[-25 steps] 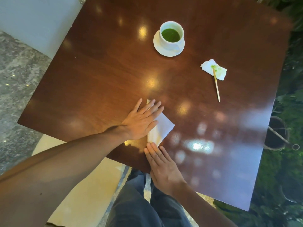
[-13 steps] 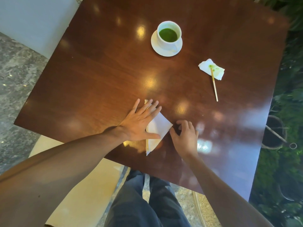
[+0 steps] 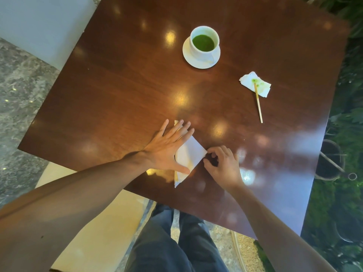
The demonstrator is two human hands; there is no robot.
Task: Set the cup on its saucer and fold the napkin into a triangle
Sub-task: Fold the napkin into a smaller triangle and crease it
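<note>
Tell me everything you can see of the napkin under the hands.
The napkin is white, thin, paper-like, folded to a rough triangle lying flat on the dark wood table near its front edge. Its long edge runs toward the person; one corner points right. The left hand presses flat on its left part. The right hand has its fingertips at the right corner.

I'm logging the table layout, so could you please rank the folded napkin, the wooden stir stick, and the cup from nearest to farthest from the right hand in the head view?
From the right hand:
1. Folded napkin: touching its fingertips, just to its left, pinned by the left hand.
2. Wooden stir stick: farther up the table, to the right.
3. Cup: on its saucer, at the far side.
</note>
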